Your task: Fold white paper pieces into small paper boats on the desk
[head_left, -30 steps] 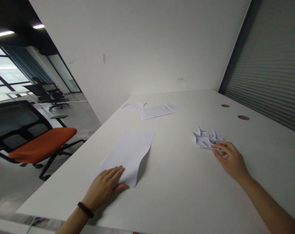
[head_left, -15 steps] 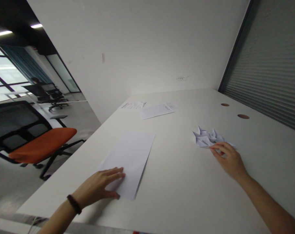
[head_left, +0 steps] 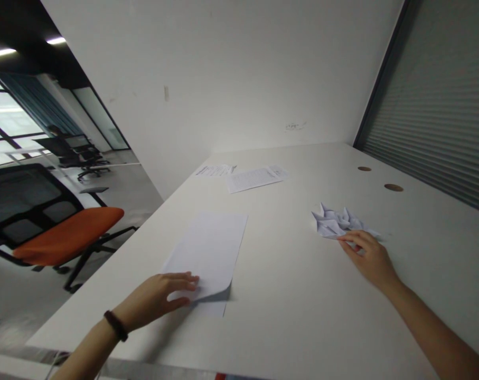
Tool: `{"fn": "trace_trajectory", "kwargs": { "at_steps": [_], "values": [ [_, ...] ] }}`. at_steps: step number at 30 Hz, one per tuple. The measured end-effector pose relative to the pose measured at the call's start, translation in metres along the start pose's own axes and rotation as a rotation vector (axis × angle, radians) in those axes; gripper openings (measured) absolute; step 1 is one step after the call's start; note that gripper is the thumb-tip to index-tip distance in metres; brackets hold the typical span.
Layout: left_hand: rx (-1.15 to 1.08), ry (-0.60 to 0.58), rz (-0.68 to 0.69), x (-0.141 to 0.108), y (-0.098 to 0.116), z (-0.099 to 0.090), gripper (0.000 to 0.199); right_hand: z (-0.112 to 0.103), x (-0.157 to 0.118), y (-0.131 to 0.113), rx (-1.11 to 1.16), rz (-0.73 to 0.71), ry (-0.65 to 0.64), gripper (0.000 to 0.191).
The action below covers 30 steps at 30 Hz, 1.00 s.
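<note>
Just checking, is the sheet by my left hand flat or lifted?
Lifted at the near end: the sheet curls up beside your left hand, shadow beneath, far end flat.

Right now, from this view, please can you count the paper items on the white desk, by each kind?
blank sheet: 1
folded paper shape: 1
printed sheets: 2
total: 4

left hand (head_left: 156, 298) arches low, fingers stretched forward — right hand (head_left: 368, 258) rests palm-down, fingers loosely curled
</note>
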<state>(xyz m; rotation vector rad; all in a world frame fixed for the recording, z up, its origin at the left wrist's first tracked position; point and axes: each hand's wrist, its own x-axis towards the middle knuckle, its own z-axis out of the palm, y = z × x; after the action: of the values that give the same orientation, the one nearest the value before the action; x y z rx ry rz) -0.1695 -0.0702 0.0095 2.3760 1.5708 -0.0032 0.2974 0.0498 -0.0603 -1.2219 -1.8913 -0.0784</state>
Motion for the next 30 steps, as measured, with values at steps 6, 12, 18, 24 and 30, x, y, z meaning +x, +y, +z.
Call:
{"fn": "trace_trajectory", "kwargs": {
  "at_steps": [6, 12, 18, 24, 30],
  "values": [
    [-0.045, 0.163, -0.094, 0.002, 0.008, 0.004, 0.028, 0.000, 0.000, -0.001, -0.011, 0.000, 0.003, 0.023],
    [-0.113, 0.133, -0.108, 0.003, 0.006, 0.008, 0.024, 0.002, 0.000, 0.001, -0.026, -0.025, 0.057, 0.023],
    [-0.090, 0.128, -0.100, 0.001, 0.002, 0.010, 0.022, -0.003, 0.003, -0.002, -0.081, -0.090, 0.183, 0.013],
    [-0.050, 0.084, 0.029, 0.009, 0.002, 0.011, 0.017, 0.017, 0.009, -0.086, 0.236, -0.259, -0.227, 0.012],
    [-0.101, 0.084, 0.047, 0.016, 0.005, 0.017, 0.011, 0.076, 0.021, -0.177, 0.528, -0.434, -0.545, 0.024]
  ]
}}
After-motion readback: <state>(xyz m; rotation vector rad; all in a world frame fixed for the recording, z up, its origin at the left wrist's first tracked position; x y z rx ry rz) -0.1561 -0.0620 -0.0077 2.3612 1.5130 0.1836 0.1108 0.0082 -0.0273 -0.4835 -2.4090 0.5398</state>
